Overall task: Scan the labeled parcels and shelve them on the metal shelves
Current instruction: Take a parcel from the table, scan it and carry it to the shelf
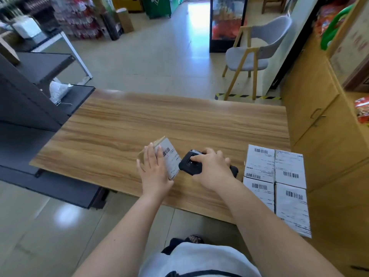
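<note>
Parcel (pixel 167 156), small brown carton with a white barcode label on top, sits near the counter (pixel 119 124) front edge, left hand (pixel 152 166) laid flat on it with straight fingers. Right hand (pixel 211 168) is wrapped round a black scanner (pixel 189 162), nose just beside the label. Risk: left fingers sit close to the barcode, could block the read; scanner so close may misread. Four more labeled parcels (pixel 275 176) stacked at right. Metal shelves (pixel 40 92) stand left.
</note>
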